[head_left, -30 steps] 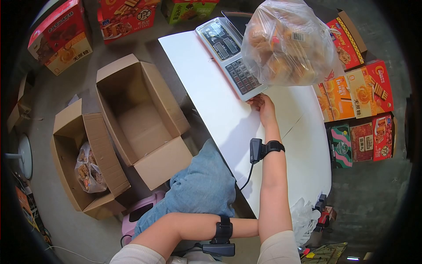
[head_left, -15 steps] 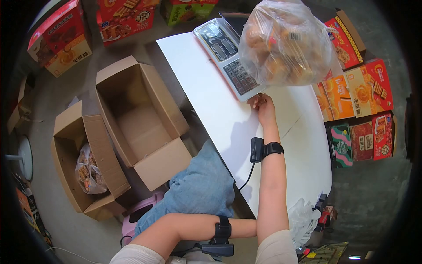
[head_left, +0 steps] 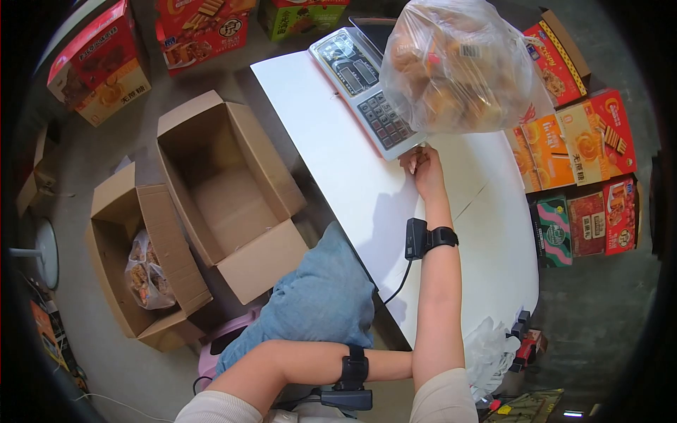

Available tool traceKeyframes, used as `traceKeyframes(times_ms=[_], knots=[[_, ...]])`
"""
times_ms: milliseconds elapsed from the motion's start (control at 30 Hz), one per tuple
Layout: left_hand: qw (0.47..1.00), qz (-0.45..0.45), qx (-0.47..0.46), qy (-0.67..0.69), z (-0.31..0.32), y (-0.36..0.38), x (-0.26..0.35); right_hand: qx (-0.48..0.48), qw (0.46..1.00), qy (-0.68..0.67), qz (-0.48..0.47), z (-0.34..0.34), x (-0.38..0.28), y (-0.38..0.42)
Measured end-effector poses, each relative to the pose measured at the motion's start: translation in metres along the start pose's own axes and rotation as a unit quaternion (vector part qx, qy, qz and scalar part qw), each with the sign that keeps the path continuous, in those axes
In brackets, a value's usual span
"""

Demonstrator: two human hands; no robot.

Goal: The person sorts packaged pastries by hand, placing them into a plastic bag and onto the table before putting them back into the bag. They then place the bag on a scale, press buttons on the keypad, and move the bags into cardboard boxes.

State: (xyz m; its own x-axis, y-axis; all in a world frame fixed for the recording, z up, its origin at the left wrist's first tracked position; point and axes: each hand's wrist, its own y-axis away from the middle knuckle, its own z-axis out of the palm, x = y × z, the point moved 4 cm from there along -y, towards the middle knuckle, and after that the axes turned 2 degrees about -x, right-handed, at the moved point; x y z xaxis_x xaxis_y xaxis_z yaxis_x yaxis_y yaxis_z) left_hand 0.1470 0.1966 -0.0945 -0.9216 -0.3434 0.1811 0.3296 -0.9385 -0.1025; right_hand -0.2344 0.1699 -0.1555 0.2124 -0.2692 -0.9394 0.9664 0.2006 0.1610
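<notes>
My right arm reaches up across the white table, and my right hand is at the near corner of a digital scale. Its fingers are loosely bent, close to or touching the scale's lower edge; nothing shows in them. A large clear plastic bag of packaged baked goods sits on the scale and covers its weighing plate. My left forearm lies across my body and passes behind my right arm, so my left hand is hidden. Both arms wear black strapped devices.
An open cardboard box stands left of the table. A smaller box holds a bagged food item. Colourful snack cartons stand at right, more at the back left. Crumpled plastic bags lie near the table's front edge.
The view has shifted slightly. My right hand stays by the scale's corner, with its fingers only slightly changed. The bag remains on the scale.
</notes>
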Motion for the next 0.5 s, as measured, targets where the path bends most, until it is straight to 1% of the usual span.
traceKeyframes(times_ms=[167, 233, 367, 500], knots=[[1.0, 0.001, 0.005, 0.004, -0.0013, -0.001, 0.0002, 0.016, 1.0, -0.005, -0.008, 0.0071, -0.0039, 0.0041], [1.0, 0.002, 0.006, 0.006, -0.0011, -0.0013, -0.0001, 0.023, 0.999, 0.018, -0.017, 0.0105, -0.0056, 0.0051], [1.0, 0.002, 0.008, 0.007, -0.0019, 0.0008, 0.0006, 0.01, 0.999, 0.03, -0.021, 0.0072, -0.0019, 0.0037], [1.0, 0.002, 0.009, 0.009, -0.0019, 0.0032, 0.0008, 0.032, 0.998, 0.03, -0.053, 0.006, -0.0018, 0.0051]])
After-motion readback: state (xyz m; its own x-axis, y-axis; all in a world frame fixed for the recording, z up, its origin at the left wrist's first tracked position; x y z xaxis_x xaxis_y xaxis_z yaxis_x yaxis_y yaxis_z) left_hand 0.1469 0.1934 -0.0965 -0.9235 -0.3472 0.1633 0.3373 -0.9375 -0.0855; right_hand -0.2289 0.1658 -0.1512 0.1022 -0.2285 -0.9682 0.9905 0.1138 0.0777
